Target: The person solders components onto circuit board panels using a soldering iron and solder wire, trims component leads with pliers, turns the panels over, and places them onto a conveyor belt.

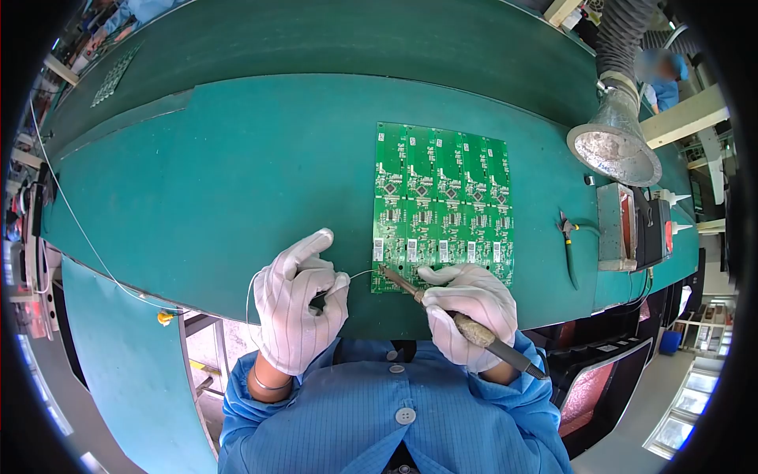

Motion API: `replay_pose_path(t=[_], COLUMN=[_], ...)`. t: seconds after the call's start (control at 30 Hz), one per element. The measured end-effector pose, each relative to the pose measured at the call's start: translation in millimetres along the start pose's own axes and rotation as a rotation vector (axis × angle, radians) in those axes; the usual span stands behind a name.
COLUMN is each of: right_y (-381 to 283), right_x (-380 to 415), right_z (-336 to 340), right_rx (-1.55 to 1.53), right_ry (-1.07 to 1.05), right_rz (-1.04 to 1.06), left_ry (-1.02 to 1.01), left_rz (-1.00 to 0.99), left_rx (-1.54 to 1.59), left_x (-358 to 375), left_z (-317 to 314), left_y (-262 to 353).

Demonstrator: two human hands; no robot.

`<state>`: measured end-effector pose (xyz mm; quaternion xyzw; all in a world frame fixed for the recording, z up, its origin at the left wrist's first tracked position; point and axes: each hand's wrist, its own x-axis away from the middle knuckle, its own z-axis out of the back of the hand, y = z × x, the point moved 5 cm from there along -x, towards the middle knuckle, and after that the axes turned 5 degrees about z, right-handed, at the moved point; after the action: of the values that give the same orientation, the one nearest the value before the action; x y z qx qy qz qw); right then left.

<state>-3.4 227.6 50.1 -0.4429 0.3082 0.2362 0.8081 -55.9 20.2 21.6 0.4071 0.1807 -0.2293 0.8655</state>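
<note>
A green panel of circuit boards point(442, 205), several boards side by side, lies flat on the green bench mat. My right hand point(474, 312), in a white striped glove, is closed around a soldering iron point(476, 332). The iron's tip meets the lower left corner of the panel. At the left, my gloved left hand point(304, 304) pinches a thin solder wire point(362, 273) between thumb and a finger, its index finger raised. The wire's end reaches the iron's tip, while the rest loops behind the hand.
Cutting pliers point(569, 245) lie right of the panel. Beyond them stands a metal box point(617, 227) beside a dark unit. A fume extraction funnel point(614, 146) hangs at upper right, where another person point(665, 77) is visible. More boards point(115, 77) lie at far left.
</note>
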Motion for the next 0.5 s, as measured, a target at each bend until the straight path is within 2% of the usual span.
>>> replay_pose_path(t=[0.5], right_y=[-5.6], right_x=[-0.8], right_z=[-1.3], right_rx=[0.009], right_ry=[-0.061], right_rz=[0.015], left_ry=[-0.007], left_rz=[-0.024], left_rx=[-0.059], left_x=[1.7], left_z=[-0.8], left_y=[1.9])
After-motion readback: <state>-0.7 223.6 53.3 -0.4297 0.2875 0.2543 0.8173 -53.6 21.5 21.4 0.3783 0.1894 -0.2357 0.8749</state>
